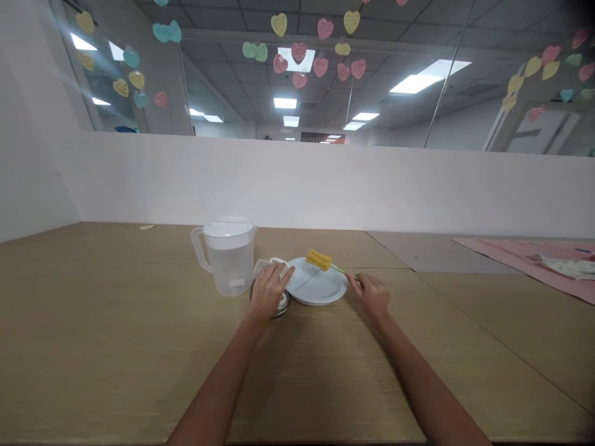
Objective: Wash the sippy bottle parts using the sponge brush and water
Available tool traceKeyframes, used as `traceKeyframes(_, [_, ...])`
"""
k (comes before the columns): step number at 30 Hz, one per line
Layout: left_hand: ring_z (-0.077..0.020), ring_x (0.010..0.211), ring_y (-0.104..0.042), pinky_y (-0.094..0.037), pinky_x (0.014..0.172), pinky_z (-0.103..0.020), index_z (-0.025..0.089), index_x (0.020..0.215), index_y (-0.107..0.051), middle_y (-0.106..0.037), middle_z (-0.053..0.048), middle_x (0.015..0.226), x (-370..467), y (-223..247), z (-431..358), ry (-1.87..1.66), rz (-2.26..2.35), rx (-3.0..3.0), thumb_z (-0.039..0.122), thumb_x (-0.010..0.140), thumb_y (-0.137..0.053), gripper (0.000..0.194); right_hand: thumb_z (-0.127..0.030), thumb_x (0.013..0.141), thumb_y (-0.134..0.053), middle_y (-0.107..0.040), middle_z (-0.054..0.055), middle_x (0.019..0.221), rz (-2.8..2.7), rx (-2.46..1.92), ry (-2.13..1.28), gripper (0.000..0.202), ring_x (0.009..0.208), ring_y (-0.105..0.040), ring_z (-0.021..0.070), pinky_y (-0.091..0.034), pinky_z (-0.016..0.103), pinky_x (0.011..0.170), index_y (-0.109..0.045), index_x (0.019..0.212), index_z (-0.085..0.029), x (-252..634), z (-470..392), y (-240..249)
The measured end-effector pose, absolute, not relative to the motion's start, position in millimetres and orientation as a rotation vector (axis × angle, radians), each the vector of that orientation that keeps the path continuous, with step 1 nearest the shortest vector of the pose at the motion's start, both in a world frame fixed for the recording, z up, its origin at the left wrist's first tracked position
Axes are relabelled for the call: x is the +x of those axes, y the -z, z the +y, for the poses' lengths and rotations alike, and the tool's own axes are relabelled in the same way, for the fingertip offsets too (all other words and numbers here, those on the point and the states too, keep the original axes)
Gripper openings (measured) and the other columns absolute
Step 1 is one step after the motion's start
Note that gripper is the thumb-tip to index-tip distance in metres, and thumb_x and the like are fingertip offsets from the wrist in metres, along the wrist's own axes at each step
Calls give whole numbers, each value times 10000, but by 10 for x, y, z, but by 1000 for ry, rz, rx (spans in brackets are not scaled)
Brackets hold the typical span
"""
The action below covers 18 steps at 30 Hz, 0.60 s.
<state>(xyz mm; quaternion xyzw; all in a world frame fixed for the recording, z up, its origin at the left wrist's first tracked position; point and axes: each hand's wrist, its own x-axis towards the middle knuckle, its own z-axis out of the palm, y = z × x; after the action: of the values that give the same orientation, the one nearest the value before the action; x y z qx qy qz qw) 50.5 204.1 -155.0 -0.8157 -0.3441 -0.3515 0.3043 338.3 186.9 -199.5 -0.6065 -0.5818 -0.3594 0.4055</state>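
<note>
My right hand (370, 293) is closed on the thin green handle of a sponge brush (318, 259). The brush's yellow sponge head is over the far side of a white bowl-like dish (320, 291). My left hand (269, 290) curls over a clear, white-rimmed cup-like container (263, 266) just left of the dish; the hand hides much of it. Under and beside that hand is a round lid-like piece (281, 305) with a dark metallic rim, partly covered. To the left stands a translucent plastic pitcher (231, 260) with a lid and a handle.
All this rests on a brown tabletop (139, 347) with seams. A white wall with a window above bounds the far edge. At the far right, a pink sheet (511, 254) bears a white crumpled packet (567, 266). A small pale flat piece (147, 227) lies far left.
</note>
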Motion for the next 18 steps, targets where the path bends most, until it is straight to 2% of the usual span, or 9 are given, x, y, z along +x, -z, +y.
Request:
traceKeyframes(2, [-245, 987, -557, -425, 848, -374, 204, 1205, -514, -619, -103, 1113, 494, 1509, 2017, 1105, -972, -2144, 216, 797, -565, 412, -517, 876, -394, -585, 41, 549, -1367, -1667, 783, 497, 502, -450, 98, -210, 232, 514, -643, 660, -145, 3381, 1890, 1995])
traceKeyframes(5, [-237, 935, -581, -438, 834, -357, 174, 1197, -504, -640, -111, 1057, 515, 1453, 1967, 1417, -1027, -2042, 388, 782, -597, 476, -429, 925, -307, -605, 58, 614, -1216, -1877, 574, 476, 496, -444, 108, -192, 243, 507, -656, 806, -129, 3392, 1931, 1988])
traceKeyframes(10, [-198, 795, -616, -489, 709, -300, 145, 1241, -442, -651, -94, 945, 715, 1501, 1748, 1785, -1043, -2036, 510, 751, -575, 625, -234, 936, -255, -632, 115, 799, -1269, -2178, 299, 379, 629, -557, 160, -266, 257, 528, -599, 1006, -92, 3427, 1976, 1995])
traceKeyframes(14, [-196, 755, -623, -492, 719, -316, 133, 1197, -484, -661, -99, 902, 930, 1602, 1492, 1668, -709, -2303, 522, 715, -581, 626, -168, 900, -313, -603, 168, 961, -1451, -2309, 147, 315, 767, -608, 193, -357, 269, 592, -599, 992, -76, 3414, 1955, 2011])
traceKeyframes(18, [-187, 688, -615, -488, 717, -329, 128, 1177, -500, -665, -71, 781, 1071, 1669, 1332, 1588, -534, -2452, 539, 702, -582, 634, -171, 882, -350, -608, 179, 977, -1502, -2352, 77, 292, 809, -627, 210, -397, 272, 624, -619, 959, -86, 3399, 1935, 2011])
